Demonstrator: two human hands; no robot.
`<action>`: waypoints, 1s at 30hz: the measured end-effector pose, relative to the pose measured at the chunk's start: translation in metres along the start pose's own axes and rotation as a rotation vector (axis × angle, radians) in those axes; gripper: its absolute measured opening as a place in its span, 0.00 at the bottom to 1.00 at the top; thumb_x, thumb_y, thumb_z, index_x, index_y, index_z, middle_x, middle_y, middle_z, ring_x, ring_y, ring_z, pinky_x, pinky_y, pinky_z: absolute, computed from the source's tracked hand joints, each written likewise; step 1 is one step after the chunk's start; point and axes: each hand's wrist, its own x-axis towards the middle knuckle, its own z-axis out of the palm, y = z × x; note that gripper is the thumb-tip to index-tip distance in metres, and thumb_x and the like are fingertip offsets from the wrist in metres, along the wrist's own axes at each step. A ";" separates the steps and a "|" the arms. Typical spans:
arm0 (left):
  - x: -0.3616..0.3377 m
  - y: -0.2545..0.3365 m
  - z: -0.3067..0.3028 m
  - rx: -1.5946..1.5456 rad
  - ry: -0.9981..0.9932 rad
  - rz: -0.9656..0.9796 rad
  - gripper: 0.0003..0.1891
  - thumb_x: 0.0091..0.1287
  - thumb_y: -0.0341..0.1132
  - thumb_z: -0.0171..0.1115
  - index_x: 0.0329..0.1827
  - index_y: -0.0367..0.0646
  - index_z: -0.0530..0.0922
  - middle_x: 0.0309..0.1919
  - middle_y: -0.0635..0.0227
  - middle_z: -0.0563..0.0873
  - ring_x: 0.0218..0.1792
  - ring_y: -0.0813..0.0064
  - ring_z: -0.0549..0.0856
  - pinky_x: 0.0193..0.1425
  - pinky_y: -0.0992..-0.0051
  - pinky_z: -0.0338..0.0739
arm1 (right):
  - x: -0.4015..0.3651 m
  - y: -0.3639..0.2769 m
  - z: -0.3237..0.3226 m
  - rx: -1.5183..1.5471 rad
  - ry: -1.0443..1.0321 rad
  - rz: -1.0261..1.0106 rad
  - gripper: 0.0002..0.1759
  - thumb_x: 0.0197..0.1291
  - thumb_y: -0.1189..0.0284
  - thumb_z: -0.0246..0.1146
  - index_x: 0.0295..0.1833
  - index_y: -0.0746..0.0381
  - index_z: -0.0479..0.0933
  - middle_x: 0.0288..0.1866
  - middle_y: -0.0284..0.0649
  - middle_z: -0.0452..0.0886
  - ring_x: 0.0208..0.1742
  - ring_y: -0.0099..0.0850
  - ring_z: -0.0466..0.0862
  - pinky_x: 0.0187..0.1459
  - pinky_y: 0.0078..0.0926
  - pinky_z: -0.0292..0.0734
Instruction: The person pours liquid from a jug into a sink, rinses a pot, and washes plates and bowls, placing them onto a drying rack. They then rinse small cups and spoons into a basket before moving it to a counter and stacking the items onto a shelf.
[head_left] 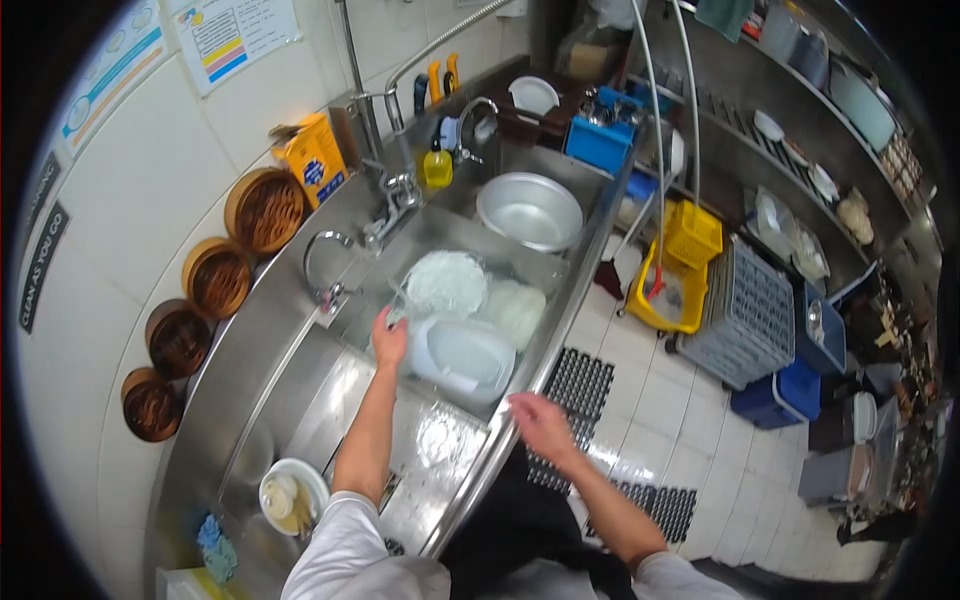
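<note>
My left hand (390,338) reaches over the near side of a filled sink basin (560,275). Its fingers are closed at the water's edge, and what they hold, if anything, is hard to make out. Just right of it, a clear plastic container (462,356) lies in the water. Behind that is a patch of rippling, foamy water (445,283), with a pale translucent container (517,312) partly under the surface. My right hand (541,424) hovers by the sink's front rim, fingers loosely bent and apart, with nothing visible in it.
A large metal bowl (530,212) sits in the farther basin. Taps (392,195) rise along the wall, near bamboo steamers (218,278). A white bowl with scraps (295,496) stands at lower left. A yellow mop bucket (668,290) and grey crates (740,315) are on the floor.
</note>
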 end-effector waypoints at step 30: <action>0.032 0.025 0.120 -1.234 -0.017 -0.776 0.17 0.78 0.42 0.52 0.59 0.39 0.77 0.50 0.57 0.87 0.46 0.63 0.89 0.51 0.68 0.86 | 0.387 0.032 -0.090 0.328 -0.367 0.222 0.15 0.59 0.72 0.70 0.49 0.67 0.79 0.42 0.40 0.85 0.44 0.24 0.82 0.48 0.28 0.78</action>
